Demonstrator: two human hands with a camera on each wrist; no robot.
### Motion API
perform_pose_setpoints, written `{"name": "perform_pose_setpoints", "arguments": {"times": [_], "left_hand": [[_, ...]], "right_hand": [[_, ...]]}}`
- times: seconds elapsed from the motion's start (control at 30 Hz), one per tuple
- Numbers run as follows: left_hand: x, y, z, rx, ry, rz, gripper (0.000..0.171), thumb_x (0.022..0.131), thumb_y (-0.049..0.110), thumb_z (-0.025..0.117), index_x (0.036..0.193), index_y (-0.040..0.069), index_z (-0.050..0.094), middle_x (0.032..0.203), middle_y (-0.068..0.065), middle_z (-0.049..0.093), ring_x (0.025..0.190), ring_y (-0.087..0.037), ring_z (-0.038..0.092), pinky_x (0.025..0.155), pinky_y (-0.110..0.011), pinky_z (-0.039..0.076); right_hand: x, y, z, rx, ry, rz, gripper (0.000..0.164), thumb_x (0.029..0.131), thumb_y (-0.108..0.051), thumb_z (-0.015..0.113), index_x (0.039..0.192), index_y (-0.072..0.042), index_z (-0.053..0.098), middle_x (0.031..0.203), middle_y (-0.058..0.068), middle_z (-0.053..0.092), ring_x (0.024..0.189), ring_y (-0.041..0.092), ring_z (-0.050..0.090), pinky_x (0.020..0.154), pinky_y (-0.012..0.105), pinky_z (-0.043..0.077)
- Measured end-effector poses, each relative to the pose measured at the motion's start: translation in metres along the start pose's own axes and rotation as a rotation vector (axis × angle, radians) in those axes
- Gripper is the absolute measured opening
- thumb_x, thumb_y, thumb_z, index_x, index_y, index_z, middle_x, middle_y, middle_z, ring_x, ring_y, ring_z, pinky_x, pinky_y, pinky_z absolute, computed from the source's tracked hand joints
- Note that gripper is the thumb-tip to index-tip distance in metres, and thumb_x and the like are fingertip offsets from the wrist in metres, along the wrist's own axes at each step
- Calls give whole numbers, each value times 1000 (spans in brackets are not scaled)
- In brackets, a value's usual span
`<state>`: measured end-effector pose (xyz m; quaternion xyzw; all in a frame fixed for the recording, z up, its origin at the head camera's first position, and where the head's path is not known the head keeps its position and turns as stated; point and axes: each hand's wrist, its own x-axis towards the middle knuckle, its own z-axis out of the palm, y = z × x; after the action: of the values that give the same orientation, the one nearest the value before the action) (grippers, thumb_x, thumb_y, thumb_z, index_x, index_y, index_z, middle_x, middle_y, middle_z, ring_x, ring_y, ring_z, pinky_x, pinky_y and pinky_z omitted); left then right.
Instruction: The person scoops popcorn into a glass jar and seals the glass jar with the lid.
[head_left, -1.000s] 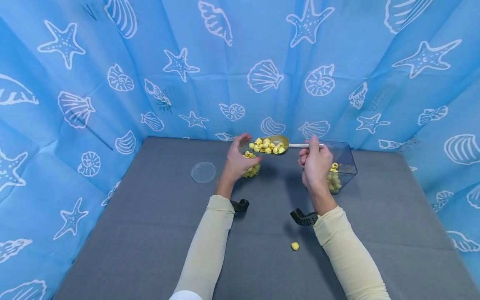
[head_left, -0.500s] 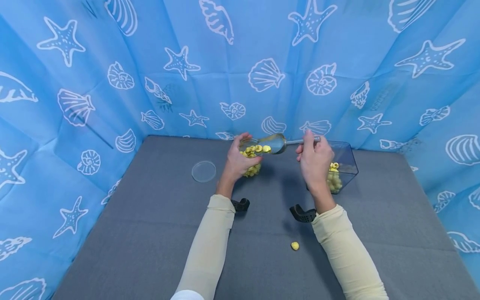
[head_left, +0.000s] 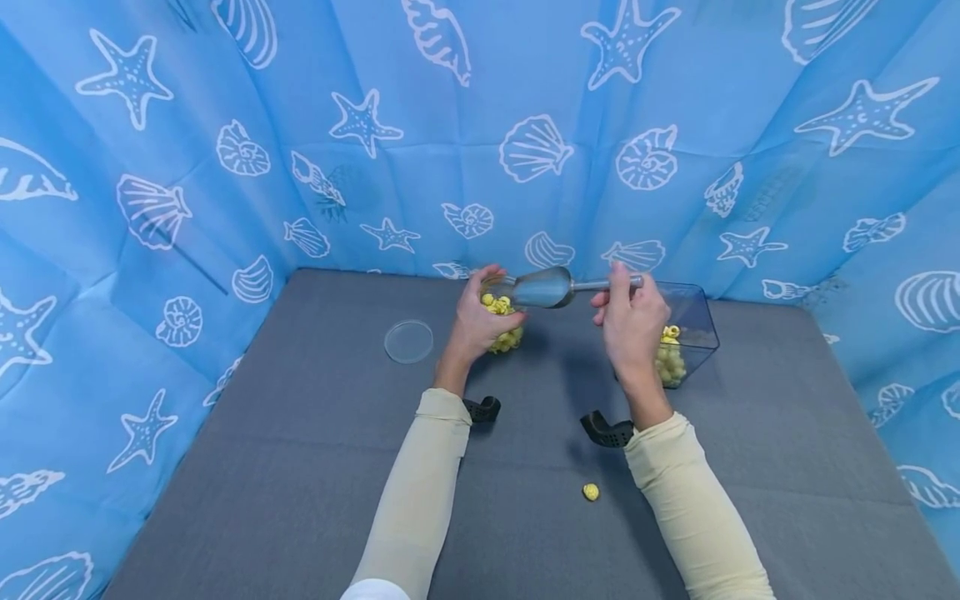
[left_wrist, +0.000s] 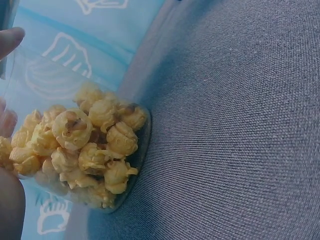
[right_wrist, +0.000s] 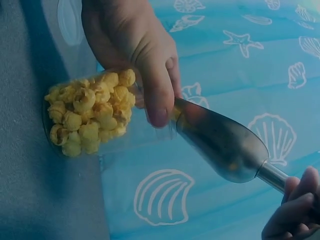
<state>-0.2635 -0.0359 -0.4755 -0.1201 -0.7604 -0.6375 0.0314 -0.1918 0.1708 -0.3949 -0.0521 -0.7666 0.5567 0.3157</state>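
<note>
My left hand (head_left: 477, 321) grips a clear round jar (right_wrist: 142, 137) near its rim, thumb on the near side. Yellow popcorn (right_wrist: 90, 112) fills the jar's lower part, and its base stands on the grey cloth in the left wrist view. My right hand (head_left: 636, 325) holds the handle of a metal scoop (head_left: 543, 288). The scoop's bowl is tipped down to the left, its front end at the jar's mouth, partly hidden behind the left thumb in the right wrist view. No popcorn shows in the visible part of the bowl.
A clear bluish bin (head_left: 693, 321) with popcorn in it stands right of and partly behind the right hand. A clear round lid (head_left: 408, 342) lies left of the jar. One loose popcorn piece (head_left: 591, 492) lies on the grey tablecloth (head_left: 525, 517). A blue shell-patterned curtain (head_left: 420, 167) surrounds the table.
The right hand has tilted the scoop over toward the jar. The popcorn that lay in the scoop has slid out into the jar. The left hand keeps its place on the jar.
</note>
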Motion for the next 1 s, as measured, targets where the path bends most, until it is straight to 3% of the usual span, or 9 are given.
{"name": "perform_pose_setpoints", "arguments": {"times": [0.2, 0.33, 0.53, 0.73, 1.0], "left_hand": [[2, 0, 1, 1, -1, -17, 88, 77, 19, 90, 151, 20, 43, 148, 6, 53, 146, -21, 42, 117, -51, 40], [1, 2, -1, 8, -47, -18, 92, 78, 20, 90, 155, 19, 39, 152, 5, 50, 148, -26, 39, 118, -52, 38], [-3, 9, -8, 67, -102, -22, 100, 78, 31, 91, 158, 19, 33, 156, 4, 45, 150, -30, 37, 118, -56, 36], [-5, 18, -11, 179, -108, -35, 104, 76, 40, 91, 159, 26, 31, 159, 6, 42, 150, -24, 37, 118, -54, 38], [-3, 33, -7, 359, -98, 1, 103, 78, 46, 88, 160, 23, 30, 164, -2, 33, 153, -28, 33, 118, -55, 37]], "right_hand": [[5, 2, -8, 152, -71, 101, 37, 106, -40, 53, 101, -5, 64, 65, -13, 66, 47, 1, 57, 48, 18, 49], [11, 0, -20, 280, -18, 149, 29, 105, -37, 55, 95, -10, 64, 62, -8, 67, 44, 4, 56, 45, 18, 47], [26, 1, -44, 465, 107, 139, 30, 104, -32, 59, 90, -7, 67, 57, -2, 65, 39, 5, 53, 41, 18, 44], [34, 2, -64, 528, 187, 119, 31, 103, -29, 60, 90, -2, 67, 56, 0, 64, 38, 6, 52, 40, 18, 42], [39, 9, -84, 521, 268, 126, 30, 103, -28, 60, 90, -3, 67, 55, 0, 62, 38, 6, 51, 40, 18, 43]]}}
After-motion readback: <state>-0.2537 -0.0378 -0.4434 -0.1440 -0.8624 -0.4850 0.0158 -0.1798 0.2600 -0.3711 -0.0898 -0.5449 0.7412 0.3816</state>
